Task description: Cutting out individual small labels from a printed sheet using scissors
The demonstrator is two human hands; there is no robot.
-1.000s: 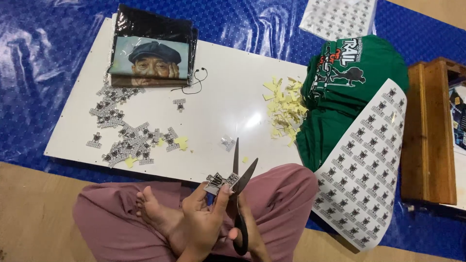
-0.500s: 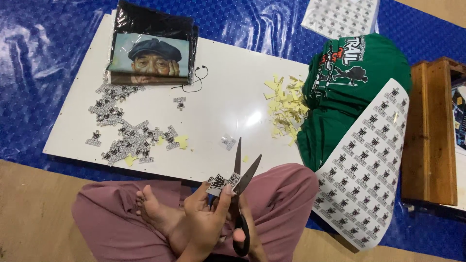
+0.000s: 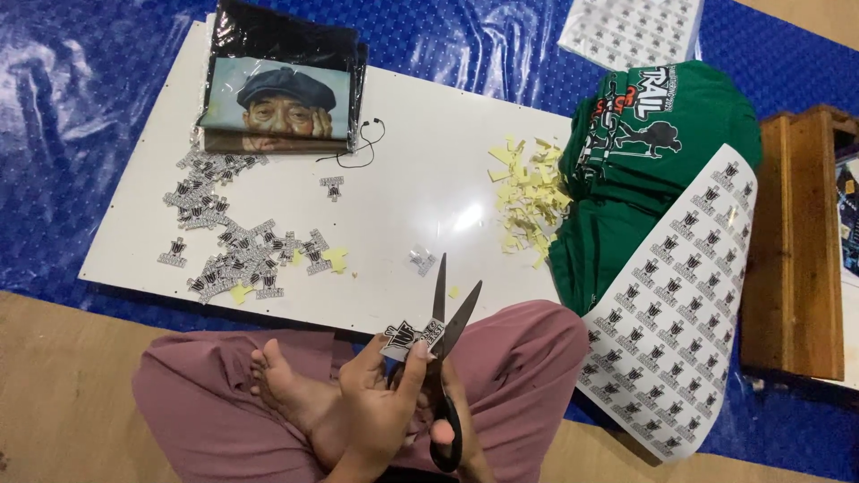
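My left hand pinches a small black-and-white printed sticker piece low in the centre, over my crossed legs in mauve trousers. My right hand, mostly hidden behind the left, grips black-handled scissors whose blades stand apart and point up at the sticker's right edge. Many cut stickers lie scattered on the left of the white board. A heap of yellow paper offcuts lies at the board's right.
A black folded garment with a printed portrait lies at the board's top left. Green printed shirts are stacked on the right, a sheet of uncut stickers draped across them. A wooden frame stands far right on the blue tarpaulin.
The scissor blades have stayed apart at the sticker's edge; the hands and sticker have barely shifted. Nothing on the board has moved.
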